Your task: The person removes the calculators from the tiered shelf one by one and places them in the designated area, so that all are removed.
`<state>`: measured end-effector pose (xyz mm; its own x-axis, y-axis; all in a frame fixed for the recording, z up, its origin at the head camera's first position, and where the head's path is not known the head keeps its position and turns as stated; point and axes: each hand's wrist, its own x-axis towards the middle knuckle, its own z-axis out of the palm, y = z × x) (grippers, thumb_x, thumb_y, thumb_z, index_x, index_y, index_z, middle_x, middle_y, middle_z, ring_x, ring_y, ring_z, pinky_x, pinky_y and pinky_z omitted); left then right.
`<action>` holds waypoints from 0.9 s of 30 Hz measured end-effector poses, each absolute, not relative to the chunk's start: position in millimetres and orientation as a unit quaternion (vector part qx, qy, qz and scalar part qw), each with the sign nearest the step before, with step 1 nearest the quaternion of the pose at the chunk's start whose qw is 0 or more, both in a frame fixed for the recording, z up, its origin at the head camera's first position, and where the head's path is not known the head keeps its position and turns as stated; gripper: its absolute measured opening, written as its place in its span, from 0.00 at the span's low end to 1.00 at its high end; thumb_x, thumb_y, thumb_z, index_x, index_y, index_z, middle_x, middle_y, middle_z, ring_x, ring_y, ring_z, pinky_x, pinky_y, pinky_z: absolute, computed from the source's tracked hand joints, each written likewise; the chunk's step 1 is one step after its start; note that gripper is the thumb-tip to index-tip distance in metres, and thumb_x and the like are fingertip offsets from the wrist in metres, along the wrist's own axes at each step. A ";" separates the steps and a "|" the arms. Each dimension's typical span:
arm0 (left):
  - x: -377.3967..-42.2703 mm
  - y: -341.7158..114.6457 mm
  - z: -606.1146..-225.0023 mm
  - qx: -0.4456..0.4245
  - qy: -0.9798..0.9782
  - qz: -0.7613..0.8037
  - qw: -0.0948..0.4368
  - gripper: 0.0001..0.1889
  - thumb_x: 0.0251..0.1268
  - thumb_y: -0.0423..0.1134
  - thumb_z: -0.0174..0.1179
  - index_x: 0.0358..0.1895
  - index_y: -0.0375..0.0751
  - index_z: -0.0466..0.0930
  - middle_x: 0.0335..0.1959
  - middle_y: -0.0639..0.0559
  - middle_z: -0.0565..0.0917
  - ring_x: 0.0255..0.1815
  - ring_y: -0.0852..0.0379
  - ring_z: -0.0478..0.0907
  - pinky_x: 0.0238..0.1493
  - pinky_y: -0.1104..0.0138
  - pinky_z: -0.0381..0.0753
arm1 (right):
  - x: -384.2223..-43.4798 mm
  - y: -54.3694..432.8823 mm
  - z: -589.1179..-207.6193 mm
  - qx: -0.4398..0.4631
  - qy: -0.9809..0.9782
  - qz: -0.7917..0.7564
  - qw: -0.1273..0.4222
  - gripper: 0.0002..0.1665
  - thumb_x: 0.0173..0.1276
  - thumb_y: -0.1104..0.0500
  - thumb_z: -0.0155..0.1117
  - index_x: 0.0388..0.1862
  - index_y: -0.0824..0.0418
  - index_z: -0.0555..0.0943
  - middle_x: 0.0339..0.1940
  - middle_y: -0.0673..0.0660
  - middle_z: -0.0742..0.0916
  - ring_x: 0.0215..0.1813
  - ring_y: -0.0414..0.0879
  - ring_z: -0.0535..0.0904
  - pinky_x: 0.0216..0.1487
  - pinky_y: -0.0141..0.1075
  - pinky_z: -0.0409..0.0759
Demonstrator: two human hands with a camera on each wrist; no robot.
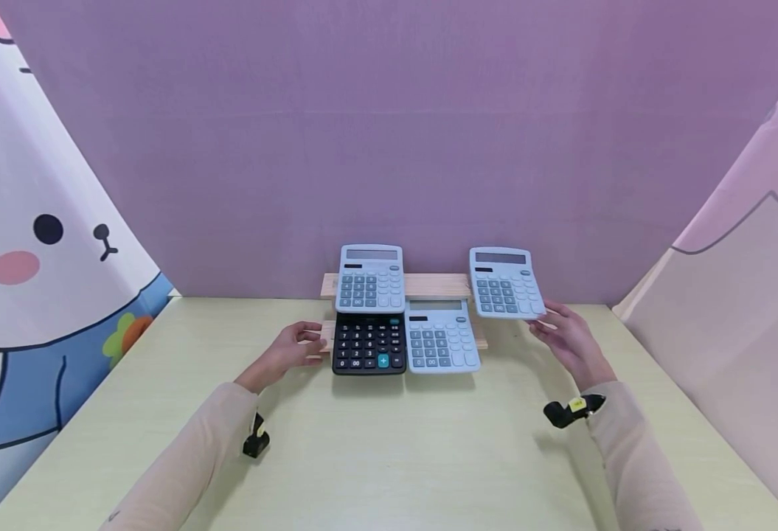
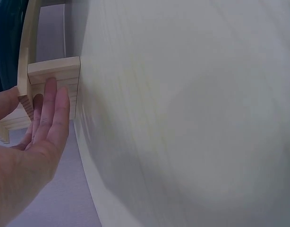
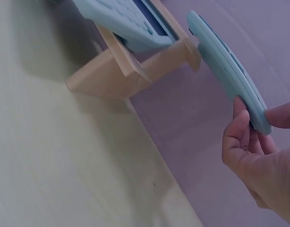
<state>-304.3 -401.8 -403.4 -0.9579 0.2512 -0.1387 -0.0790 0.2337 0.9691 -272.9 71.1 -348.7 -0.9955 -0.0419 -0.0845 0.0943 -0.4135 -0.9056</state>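
Observation:
My right hand pinches a light blue calculator at its lower right corner, thumb on the key side and fingers behind. In the right wrist view this calculator is tilted, its far end close to the upper rail of the wooden rack. My left hand holds the rack's left end, thumb in front of the lower rail and fingers behind it. On the rack, another light blue calculator leans at upper left, a black calculator below it, and a third light blue one at lower right.
The rack stands on a pale wooden table, near a purple backdrop. A cartoon-printed curtain hangs at the left, and a pale pink one at the right. Each wrist carries a small black camera mount.

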 end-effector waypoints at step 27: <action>-310.0 -400.4 -405.1 0.030 0.790 0.596 0.138 0.26 0.65 0.31 0.52 0.64 0.30 0.56 0.58 0.34 0.66 0.51 0.46 0.75 0.52 0.58 0.82 | -266.2 103.1 -373.8 0.024 0.545 -0.836 0.058 0.19 0.68 0.74 0.43 0.56 0.63 0.62 0.37 0.53 0.83 0.37 0.45 0.78 0.39 0.29 0.80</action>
